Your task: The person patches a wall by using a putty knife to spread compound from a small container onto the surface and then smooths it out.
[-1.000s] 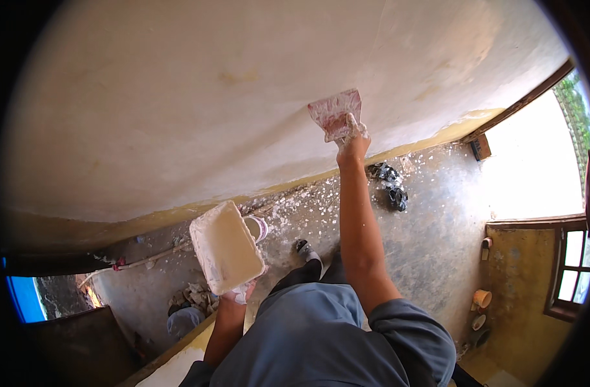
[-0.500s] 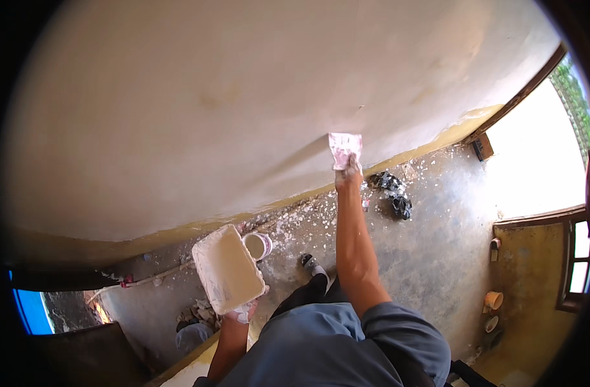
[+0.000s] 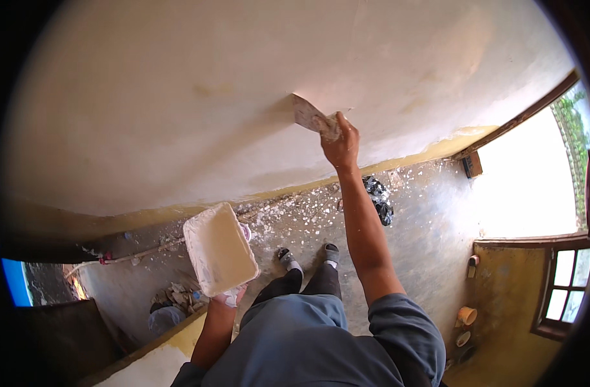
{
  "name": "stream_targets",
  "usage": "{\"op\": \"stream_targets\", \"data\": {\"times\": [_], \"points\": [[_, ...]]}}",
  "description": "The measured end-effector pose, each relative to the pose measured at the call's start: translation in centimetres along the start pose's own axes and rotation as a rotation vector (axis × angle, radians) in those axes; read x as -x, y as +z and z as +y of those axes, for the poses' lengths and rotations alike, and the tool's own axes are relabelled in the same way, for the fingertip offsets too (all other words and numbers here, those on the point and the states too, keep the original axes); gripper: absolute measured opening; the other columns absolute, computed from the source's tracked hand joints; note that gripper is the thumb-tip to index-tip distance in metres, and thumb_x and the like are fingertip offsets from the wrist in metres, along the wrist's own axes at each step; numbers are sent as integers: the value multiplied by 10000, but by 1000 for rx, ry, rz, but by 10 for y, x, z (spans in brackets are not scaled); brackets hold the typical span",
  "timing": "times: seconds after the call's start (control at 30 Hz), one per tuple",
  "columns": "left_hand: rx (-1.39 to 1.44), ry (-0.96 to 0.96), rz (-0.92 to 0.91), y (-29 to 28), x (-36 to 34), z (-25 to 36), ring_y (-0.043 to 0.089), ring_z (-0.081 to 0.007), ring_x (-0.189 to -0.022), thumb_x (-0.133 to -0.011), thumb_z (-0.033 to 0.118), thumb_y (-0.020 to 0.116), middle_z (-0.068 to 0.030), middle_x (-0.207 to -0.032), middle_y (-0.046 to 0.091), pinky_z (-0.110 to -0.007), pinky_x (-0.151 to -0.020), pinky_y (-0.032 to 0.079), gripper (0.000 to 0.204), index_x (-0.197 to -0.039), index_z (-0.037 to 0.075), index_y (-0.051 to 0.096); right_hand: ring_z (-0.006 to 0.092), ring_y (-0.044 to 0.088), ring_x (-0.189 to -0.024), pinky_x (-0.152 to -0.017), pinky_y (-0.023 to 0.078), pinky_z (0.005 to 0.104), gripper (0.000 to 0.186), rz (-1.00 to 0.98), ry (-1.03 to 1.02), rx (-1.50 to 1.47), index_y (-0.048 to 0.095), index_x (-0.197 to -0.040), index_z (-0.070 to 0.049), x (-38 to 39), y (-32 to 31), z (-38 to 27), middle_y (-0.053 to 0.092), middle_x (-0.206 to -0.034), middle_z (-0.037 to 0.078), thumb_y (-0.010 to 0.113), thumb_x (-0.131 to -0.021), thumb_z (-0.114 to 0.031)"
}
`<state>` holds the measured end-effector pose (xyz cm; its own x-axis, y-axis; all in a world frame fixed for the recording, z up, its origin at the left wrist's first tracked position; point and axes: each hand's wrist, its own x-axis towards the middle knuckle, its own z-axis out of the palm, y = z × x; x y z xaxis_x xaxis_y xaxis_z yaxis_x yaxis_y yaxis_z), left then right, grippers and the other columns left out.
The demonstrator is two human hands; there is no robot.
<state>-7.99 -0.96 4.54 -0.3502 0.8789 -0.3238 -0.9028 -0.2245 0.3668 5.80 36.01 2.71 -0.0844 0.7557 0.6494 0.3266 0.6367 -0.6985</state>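
Note:
My right hand (image 3: 342,142) is closed round a wide putty knife (image 3: 306,113) smeared with pale filler. Its blade is tilted, with the edge at the off-white wall (image 3: 179,116) ahead of me. Lower left, my left hand (image 3: 229,298) grips the near end of a rectangular cream tub (image 3: 198,253), its fingers partly hidden under it. White filler coats the tub's outside and that hand. The tub's open side faces up toward me.
White flakes (image 3: 295,216) litter the floor along the wall's yellow foot. Black plastic bags (image 3: 380,203) lie right of my feet. Behind the tub, a white bucket (image 3: 246,232) barely shows. A pipe (image 3: 150,253) and a rubble heap (image 3: 179,298) lie left. A bright doorway (image 3: 530,187) opens right.
My right hand has moved up the wall, and the putty knife has turned to point left. The tub has shifted slightly left and up in view. Both my feet now show.

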Motion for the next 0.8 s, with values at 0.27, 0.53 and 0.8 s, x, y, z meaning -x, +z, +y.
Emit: {"op": "stream_targets", "data": {"times": [0.27, 0.53, 0.8], "points": [[56, -7, -57, 18, 3, -37, 539, -382, -1180, -913, 479, 516, -202, -1381, 450, -621, -890, 502, 669, -1435, 106, 326, 356, 675, -778, -682, 521, 401, 197, -26, 127, 126, 614, -938, -14, -12, -56, 91, 681, -853, 191, 684, -771, -90], [100, 167, -15, 32, 0, -63, 531, -366, -1196, -899, 495, 529, -193, -1375, 451, -623, -861, 513, 681, -1430, 114, 336, 276, 630, -681, -662, 497, 332, 229, 18, 335, -243, 608, -1007, 67, -23, -75, 102, 640, -777, 192, 669, -822, -54], [156, 233, 115, 49, 2, -75, 570, -377, -1113, -906, 508, 508, -194, -1352, 465, -609, -838, 527, 683, -1428, 104, 334, 218, 639, -699, -630, 495, 335, 146, 318, 300, 23, 713, -902, -27, -80, -63, 55, 645, -808, 113, 673, -861, -162]]}}
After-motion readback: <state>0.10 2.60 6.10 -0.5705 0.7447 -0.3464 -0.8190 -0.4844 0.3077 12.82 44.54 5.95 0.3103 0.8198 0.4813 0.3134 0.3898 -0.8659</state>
